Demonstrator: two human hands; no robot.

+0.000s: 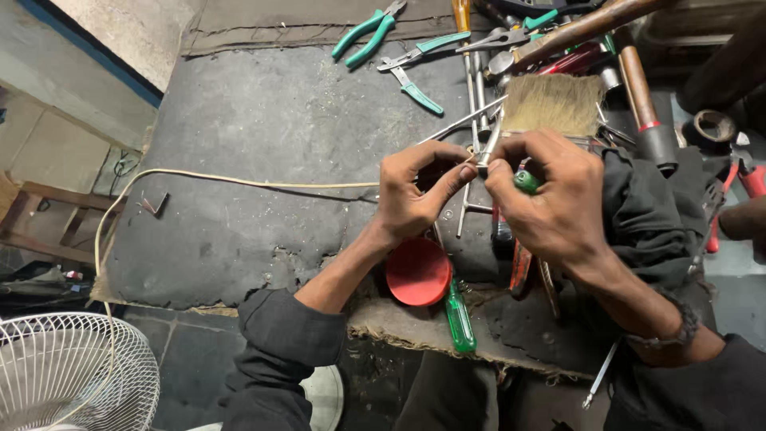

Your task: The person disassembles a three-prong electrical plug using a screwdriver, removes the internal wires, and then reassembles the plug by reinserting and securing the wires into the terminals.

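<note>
Item, left hand (pixel 411 195): we close thumb and forefinger on the end of the cream cable (pixel 239 180), pinching it up to meet the tool so the tip stays steady.

Item, right hand (pixel 546 199): we curl it shut round a green-handled tool (pixel 526 181), its thin metal shaft (pixel 487 148) angled to the pinched cable end; what the tip does there we cannot tell.

Item, cable: it trails left across the dark mat (pixel 263 120) and drops off the bench edge, slack.

Item, red lid (pixel 419 272) and green screwdriver (pixel 459 319): lying just below the wrists, in easy reach.

Item, teal pliers (pixel 365 33), brush (pixel 553 104), hammer (pixel 642 96): heaped beyond the hands at the far edge.

Item, white fan guard (pixel 68 371): on the floor, lower left.
</note>
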